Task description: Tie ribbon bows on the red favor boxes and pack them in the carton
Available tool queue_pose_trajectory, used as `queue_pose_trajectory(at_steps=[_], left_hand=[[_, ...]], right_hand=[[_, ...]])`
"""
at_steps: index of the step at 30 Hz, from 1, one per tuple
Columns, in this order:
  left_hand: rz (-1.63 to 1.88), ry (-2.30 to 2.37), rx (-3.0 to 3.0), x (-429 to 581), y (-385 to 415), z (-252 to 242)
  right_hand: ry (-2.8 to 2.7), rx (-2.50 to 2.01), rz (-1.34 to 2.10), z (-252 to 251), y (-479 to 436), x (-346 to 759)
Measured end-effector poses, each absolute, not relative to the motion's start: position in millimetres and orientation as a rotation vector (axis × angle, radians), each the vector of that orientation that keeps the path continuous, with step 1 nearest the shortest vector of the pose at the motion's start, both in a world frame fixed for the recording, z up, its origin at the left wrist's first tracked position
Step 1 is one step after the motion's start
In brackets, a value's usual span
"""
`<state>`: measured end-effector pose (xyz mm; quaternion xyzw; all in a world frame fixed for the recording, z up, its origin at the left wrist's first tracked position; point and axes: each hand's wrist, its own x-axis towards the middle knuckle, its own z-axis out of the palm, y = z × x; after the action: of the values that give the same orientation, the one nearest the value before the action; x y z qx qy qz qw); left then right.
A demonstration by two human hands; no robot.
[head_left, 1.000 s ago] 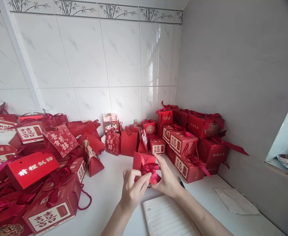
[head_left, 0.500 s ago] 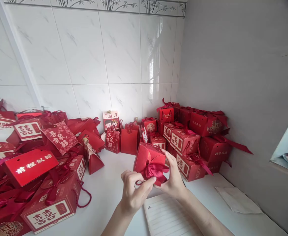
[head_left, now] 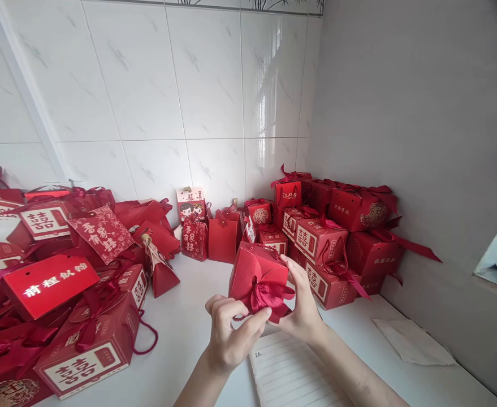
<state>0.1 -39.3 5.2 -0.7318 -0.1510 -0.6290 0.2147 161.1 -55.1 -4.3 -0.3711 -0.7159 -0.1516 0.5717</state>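
A small red gift box (head_left: 254, 271) with a dark red ribbon bow (head_left: 271, 297) is held up above the white counter (head_left: 189, 316). My left hand (head_left: 229, 333) pinches the ribbon at the box's lower front, fingers curled. My right hand (head_left: 301, 305) grips the box's right side, thumb by the bow. A lined notebook (head_left: 290, 376) lies just under my wrists.
A loose heap of red gift boxes and bags (head_left: 61, 271) fills the left of the counter. More red boxes (head_left: 337, 237) are stacked in the right corner against the grey wall. A folded white cloth (head_left: 413, 342) lies at the right. White tiles stand behind.
Both hands have lifted the small red box and tilted it, so its bow now faces me. The camera has tipped slightly downward.
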Motion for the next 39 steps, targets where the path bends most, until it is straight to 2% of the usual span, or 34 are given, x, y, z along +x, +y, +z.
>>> queue_pose_trajectory(at_steps=[39], left_hand=[[-1.768, -0.364, -2.084, 2.5, -38.3, 3.8]], right_hand=[[-1.695, -0.825, -0.356, -3.5, -54.2, 162.4]])
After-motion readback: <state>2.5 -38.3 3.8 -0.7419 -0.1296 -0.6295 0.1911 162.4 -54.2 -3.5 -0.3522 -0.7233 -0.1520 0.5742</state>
